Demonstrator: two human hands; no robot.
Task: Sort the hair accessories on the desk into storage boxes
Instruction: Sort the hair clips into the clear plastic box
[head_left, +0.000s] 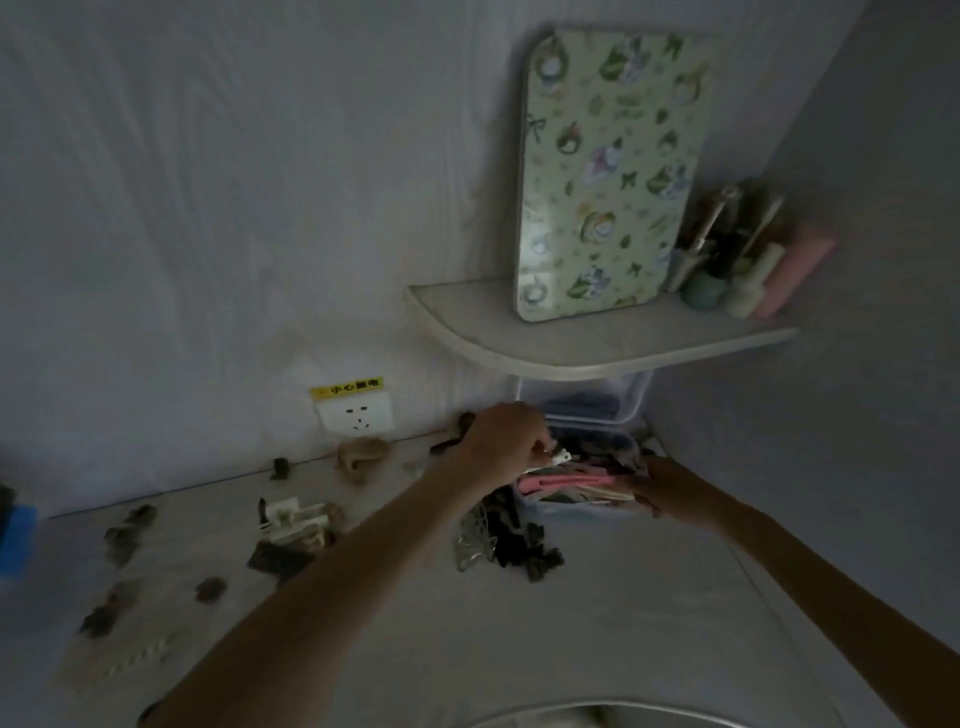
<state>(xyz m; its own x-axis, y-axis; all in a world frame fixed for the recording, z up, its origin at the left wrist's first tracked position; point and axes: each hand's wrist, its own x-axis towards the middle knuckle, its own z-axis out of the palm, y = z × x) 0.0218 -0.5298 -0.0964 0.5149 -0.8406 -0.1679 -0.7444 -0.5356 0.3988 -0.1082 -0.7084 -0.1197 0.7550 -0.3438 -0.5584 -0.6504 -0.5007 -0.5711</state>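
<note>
A clear storage box (535, 503) full of pink and pale hair accessories sits on the desk under the corner shelf. Behind it stands a second clear box (631, 400) with dark items inside. My left hand (501, 436) hovers over the near box and pinches a small white clip (560, 458). My right hand (657, 488) grips the right end of the near box. A dark pile of bows and a silvery clip (506, 540) lies just in front of the box. Several loose accessories (291, 530) are scattered over the left of the desk.
A corner shelf (571, 353) overhangs the boxes and carries a green patterned board (608, 176) and a holder of brushes and bottles (743, 260). A wall socket (355, 413) sits left of the boxes. A blue object (18, 540) lies at the left edge.
</note>
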